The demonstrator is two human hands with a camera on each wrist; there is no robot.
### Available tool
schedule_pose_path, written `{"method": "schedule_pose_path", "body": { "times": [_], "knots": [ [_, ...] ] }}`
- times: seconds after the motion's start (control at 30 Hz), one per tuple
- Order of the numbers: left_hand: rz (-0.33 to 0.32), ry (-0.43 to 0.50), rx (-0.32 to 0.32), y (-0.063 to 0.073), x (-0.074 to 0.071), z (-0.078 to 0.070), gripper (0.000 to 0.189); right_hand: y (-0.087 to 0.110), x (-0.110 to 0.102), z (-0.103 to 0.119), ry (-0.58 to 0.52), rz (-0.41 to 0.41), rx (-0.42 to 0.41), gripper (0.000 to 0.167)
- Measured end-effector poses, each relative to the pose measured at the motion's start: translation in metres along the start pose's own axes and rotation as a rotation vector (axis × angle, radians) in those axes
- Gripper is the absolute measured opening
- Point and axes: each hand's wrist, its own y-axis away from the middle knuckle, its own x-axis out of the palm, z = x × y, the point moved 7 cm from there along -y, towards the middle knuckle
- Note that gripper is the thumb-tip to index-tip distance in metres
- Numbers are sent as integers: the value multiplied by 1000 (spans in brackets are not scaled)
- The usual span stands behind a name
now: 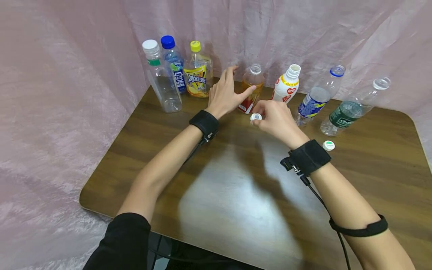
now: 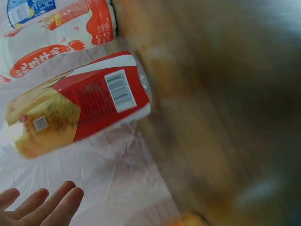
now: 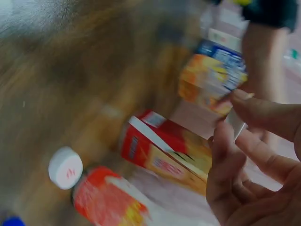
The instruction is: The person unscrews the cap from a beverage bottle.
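Observation:
My right hand (image 1: 275, 116) pinches a small white bottle cap (image 1: 256, 117) between thumb and fingers; the cap (image 3: 235, 123) is seen edge-on in the right wrist view. Just behind it stands a clear bottle with a red and gold label (image 1: 254, 84), its mouth uncapped. Left of that bottle is my left hand (image 1: 224, 95), fingers spread; its thumb overlaps the bottle in the head view. In the left wrist view the left fingers (image 2: 61, 202) are apart from the red and gold bottle (image 2: 80, 103) and hold nothing.
Uncapped to the right are a white bottle (image 1: 287, 84), a blue-labelled bottle (image 1: 314, 101) and a green-labelled bottle (image 1: 347, 115). Loose white caps (image 1: 328, 145) (image 3: 66, 168) and a blue cap (image 3: 13, 221) lie on the table. Capped bottles (image 1: 197, 75) stand at the back left, before the pink curtain.

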Motion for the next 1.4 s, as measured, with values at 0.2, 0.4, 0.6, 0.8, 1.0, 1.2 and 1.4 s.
{"method": "schedule_pose_path", "body": {
  "times": [0.2, 0.4, 0.6, 0.8, 1.0, 1.2, 1.4],
  "knots": [
    [-9, 24, 27, 27, -6, 3, 88, -23, 34, -24, 2, 88, 11, 16],
    [-16, 60, 60, 49, -9, 3, 82, -29, 55, -53, 51, 174, 90, 13],
    [-29, 52, 51, 60, -14, 12, 75, -32, 65, -59, 36, 192, 104, 13],
    [-43, 17, 16, 67, -18, 28, 72, -37, 75, -56, 42, 210, 82, 11],
    [-76, -9, -16, 70, -26, 37, 71, -39, 84, -57, 46, 230, 79, 19],
    [-102, -9, 48, 56, -34, 27, 67, -28, 63, -73, 69, 174, 170, 39],
    [-457, 18, 75, 47, -95, 44, 52, -16, 36, -70, 61, 98, 151, 34]
  ]
}}
